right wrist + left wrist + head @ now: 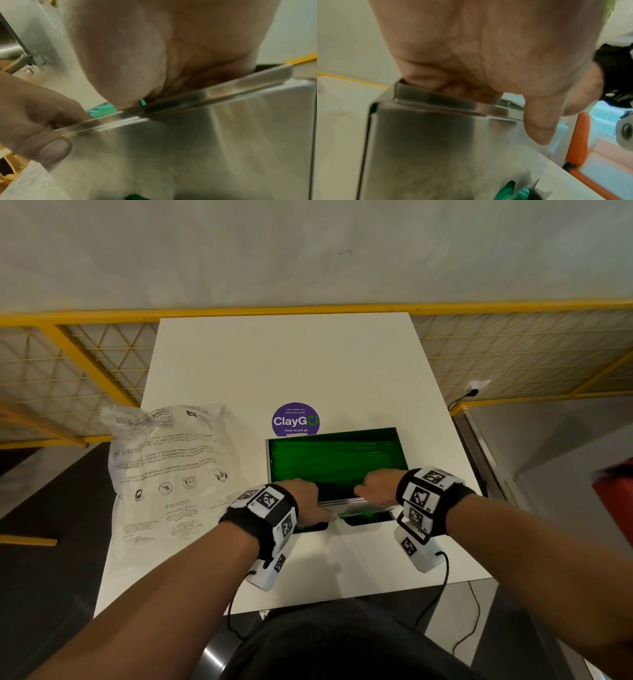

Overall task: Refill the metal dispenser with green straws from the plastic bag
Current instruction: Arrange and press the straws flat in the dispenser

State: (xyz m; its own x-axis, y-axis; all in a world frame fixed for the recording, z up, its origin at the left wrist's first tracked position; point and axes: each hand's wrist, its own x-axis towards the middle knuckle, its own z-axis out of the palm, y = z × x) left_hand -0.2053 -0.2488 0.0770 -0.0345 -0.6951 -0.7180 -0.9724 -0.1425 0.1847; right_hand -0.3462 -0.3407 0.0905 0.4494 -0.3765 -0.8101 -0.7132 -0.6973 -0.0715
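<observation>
Left hand (306,501) and right hand (376,486) each grip the brushed-metal dispenser (423,142) rim, fingers curled inside over glossy green straws (334,463). Left of the grip, a crinkled plastic bag (164,467) lies on the counter (284,361).

A round purple sticker (295,419) (it reads "ClayGo") lies on the white table (291,361) just beyond the hands. A yellow mesh railing (102,350) runs behind the table, far past both hands. Something red (616,501) sits blurred, well off to the right.
</observation>
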